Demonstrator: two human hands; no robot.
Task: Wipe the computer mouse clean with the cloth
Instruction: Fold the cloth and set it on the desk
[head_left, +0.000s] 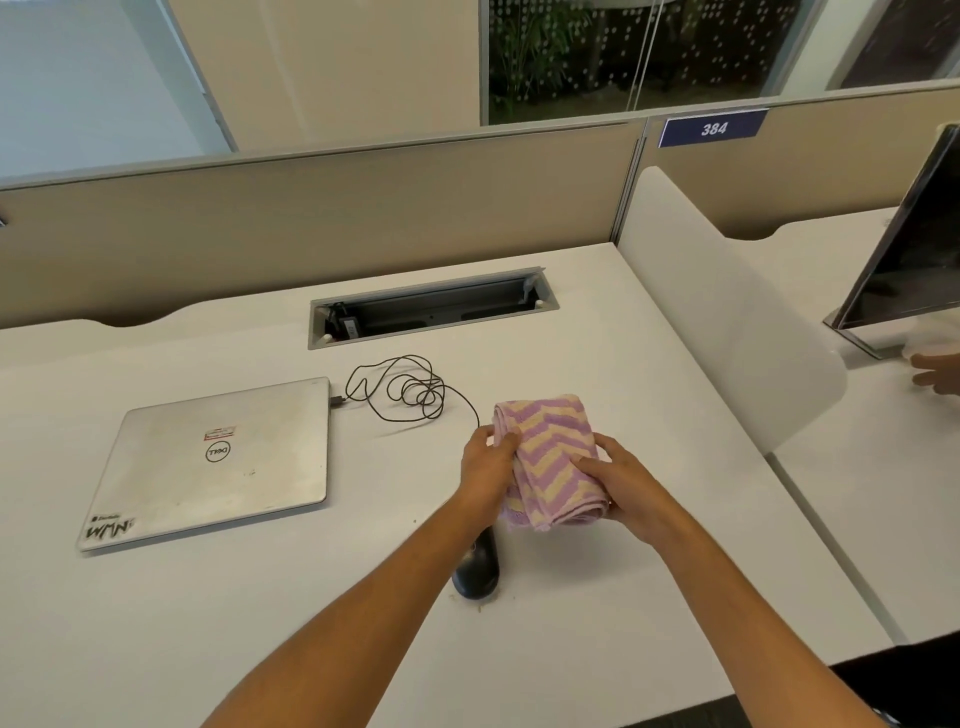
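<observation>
Hands together: left hand (488, 470) and right hand (626, 488) both grip the folded cloth (550, 462); mouse (477, 566) sits on the counter (649, 597) just below the left wrist.

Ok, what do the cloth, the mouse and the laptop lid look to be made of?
Cloth: soft looped terry or microfibre, going by its fuzzy pink-and-yellow zigzag pile. Mouse: probably black plastic, with a dull sheen. Laptop lid: silver brushed metal or metal-look plastic, matte and scuffed.
</observation>
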